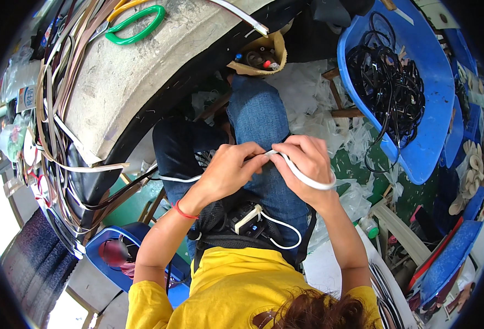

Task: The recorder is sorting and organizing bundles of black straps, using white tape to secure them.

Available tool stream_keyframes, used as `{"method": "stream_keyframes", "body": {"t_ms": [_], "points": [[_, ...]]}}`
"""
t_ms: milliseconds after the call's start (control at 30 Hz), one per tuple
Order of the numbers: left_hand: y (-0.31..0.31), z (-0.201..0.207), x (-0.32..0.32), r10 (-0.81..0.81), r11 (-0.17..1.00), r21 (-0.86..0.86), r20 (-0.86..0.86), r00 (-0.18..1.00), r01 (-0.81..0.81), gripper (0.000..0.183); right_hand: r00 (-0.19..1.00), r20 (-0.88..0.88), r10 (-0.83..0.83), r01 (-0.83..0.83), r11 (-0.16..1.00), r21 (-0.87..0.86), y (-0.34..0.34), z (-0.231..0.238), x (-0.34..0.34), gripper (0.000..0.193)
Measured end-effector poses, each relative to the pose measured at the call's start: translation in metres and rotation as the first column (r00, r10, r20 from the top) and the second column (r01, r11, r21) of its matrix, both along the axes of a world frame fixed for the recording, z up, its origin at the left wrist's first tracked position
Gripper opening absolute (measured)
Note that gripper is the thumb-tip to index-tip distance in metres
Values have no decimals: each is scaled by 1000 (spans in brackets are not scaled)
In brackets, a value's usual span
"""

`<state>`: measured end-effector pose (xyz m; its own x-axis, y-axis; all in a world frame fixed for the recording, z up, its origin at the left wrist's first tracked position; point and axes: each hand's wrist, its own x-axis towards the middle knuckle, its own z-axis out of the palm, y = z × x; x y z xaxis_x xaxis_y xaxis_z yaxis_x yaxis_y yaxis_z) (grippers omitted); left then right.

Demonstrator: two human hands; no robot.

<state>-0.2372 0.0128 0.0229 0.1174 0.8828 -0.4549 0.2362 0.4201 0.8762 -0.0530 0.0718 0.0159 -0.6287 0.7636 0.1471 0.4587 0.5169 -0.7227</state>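
A white cord (314, 183) is pinched at the fingertips of both my hands, above my jeans-covered lap. My left hand (226, 171) is closed on it, thumb against the fingers, and a thin white length (180, 179) runs out to the left from behind this hand. My right hand (307, 167) grips the cord just beside the left fingertips. From there the cord bends around in a loop over the back of the right hand. What lies between the fingertips is too small to make out.
Green-handled scissors (136, 26) lie on the grey worktop (159, 66), beside a bundle of long brown and white strips (53, 109). A blue basin (436, 104) with tangled black cords (387, 88) stands to the right. An open bag (277, 52) of small items sits ahead.
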Motion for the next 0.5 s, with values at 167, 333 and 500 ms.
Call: {"method": "stream_keyframes", "body": {"t_ms": [167, 333, 500], "points": [[-12, 1, -13, 12, 990, -138, -29, 1000, -16, 20, 1000, 28, -6, 13, 967, -255, 17, -2, 31, 37], [-15, -5, -19, 38, 979, -198, -27, 999, -42, 21, 961, -111, -254, 74, 623, -779, 23, -28, 27, 17], [-21, -13, -25, 62, 971, -228, -19, 998, -65, 26, 980, -94, -174, 65, 733, -678, 28, -35, 17, 11]]}}
